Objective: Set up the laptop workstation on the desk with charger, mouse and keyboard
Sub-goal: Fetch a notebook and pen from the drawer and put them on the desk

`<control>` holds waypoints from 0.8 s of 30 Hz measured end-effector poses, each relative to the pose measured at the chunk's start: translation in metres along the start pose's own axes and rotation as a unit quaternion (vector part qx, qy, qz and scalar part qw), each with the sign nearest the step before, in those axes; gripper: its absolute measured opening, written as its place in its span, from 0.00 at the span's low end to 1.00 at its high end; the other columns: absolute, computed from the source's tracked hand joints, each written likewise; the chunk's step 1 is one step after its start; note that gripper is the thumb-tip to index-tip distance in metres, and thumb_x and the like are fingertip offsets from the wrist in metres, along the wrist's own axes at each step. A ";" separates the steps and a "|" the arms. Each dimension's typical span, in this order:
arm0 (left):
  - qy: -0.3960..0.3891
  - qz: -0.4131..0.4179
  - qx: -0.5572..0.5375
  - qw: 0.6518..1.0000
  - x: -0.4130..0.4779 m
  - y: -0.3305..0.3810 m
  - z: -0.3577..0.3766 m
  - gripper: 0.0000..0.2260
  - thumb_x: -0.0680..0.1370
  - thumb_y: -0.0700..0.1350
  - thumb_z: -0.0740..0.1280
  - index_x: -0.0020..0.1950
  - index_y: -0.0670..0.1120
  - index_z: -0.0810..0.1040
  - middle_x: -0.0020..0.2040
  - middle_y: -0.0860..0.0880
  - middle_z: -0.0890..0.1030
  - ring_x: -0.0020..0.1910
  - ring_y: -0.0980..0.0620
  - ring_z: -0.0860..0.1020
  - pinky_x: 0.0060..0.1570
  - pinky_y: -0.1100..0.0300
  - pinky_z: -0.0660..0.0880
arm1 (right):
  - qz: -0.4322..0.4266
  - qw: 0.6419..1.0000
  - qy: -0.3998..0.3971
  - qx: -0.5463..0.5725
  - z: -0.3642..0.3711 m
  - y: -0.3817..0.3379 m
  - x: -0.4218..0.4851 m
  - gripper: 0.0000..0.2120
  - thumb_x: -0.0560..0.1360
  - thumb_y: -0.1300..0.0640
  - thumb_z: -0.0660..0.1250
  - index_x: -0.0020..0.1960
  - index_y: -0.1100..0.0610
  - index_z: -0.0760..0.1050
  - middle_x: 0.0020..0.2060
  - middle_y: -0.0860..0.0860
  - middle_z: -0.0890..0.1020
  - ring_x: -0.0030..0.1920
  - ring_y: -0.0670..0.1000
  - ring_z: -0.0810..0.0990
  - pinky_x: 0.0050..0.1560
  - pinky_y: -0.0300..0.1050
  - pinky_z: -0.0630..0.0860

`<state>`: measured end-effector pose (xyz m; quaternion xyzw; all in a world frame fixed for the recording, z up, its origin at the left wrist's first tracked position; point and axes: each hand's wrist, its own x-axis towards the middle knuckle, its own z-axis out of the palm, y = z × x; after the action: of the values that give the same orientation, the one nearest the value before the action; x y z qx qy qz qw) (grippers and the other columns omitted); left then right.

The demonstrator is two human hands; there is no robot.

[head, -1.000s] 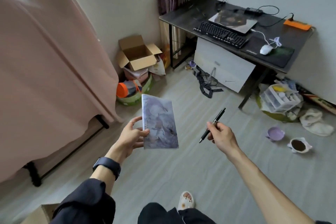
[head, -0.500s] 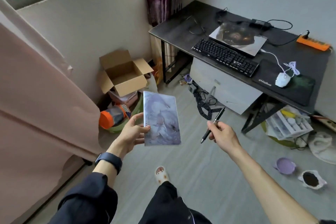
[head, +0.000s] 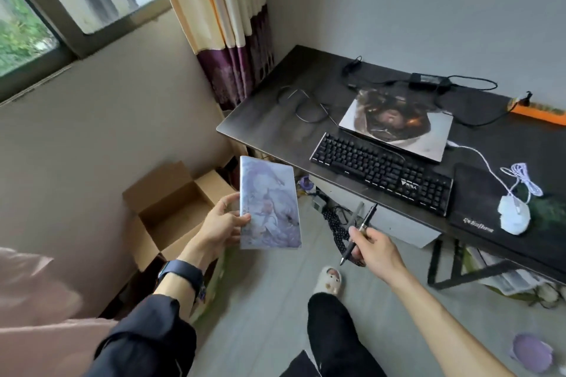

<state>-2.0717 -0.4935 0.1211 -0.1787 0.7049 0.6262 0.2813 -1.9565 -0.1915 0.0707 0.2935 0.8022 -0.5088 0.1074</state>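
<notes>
While both hands stay short of the dark desk (head: 263, 119), each grips something

Left hand (head: 222, 223) pinches a thin glossy notebook (head: 269, 208); right hand (head: 375, 249) clasps a slim black pen (head: 363, 226). Flat closed laptop (head: 398, 122), ridged black keyboard (head: 382, 171), rounded white mouse (head: 514, 214) and boxy charger (head: 427, 79) lie on the desk, beyond the fingers

I can't read any text: the black mechanical keyboard (head: 382, 174) carries a white logo, the black mouse pad (head: 481, 202) blurred white lettering.

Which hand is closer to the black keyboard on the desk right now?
Right. The right hand, holding a pen, sits just below the keyboard; the left hand, holding a notebook, is farther off to its left.
</notes>
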 end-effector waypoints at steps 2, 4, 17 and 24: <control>0.008 -0.002 0.007 1.000 0.046 0.027 0.007 0.23 0.77 0.34 0.67 0.66 0.55 0.72 0.54 0.41 0.83 0.42 0.41 0.85 0.44 0.45 0.82 | -0.002 1.000 -0.012 -0.008 0.000 -0.020 0.053 0.20 0.79 0.41 0.64 0.41 0.57 0.80 0.29 0.46 0.84 0.39 0.51 0.83 0.51 0.50 0.77; 0.023 -0.015 0.009 1.000 0.088 0.053 0.013 0.21 0.77 0.33 0.66 0.64 0.55 0.73 0.53 0.40 0.83 0.40 0.43 0.85 0.41 0.45 0.82 | -0.001 1.000 -0.021 -0.007 -0.004 -0.042 0.103 0.21 0.79 0.41 0.64 0.42 0.59 0.80 0.28 0.45 0.83 0.40 0.52 0.83 0.50 0.50 0.77; 0.003 -0.105 0.137 0.985 0.292 0.157 0.038 0.23 0.76 0.30 0.60 0.67 0.50 0.72 0.52 0.45 0.79 0.46 0.47 0.81 0.34 0.57 0.80 | 0.061 0.998 -0.026 -0.008 -0.006 -0.141 0.292 0.19 0.80 0.44 0.64 0.42 0.57 0.81 0.29 0.48 0.83 0.37 0.49 0.82 0.42 0.43 0.74; -0.034 -0.126 0.184 0.974 0.411 0.191 0.027 0.22 0.77 0.32 0.60 0.69 0.50 0.70 0.48 0.43 0.85 0.46 0.43 0.84 0.48 0.48 0.82 | 0.141 0.990 0.009 0.010 0.031 -0.163 0.343 0.22 0.80 0.43 0.63 0.43 0.62 0.78 0.28 0.49 0.83 0.39 0.53 0.84 0.47 0.46 0.76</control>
<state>-2.5024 -0.3970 0.0139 -0.1894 0.7699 0.4507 0.4102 -2.3306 -0.1451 0.0175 0.4093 0.7488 -0.4935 0.1680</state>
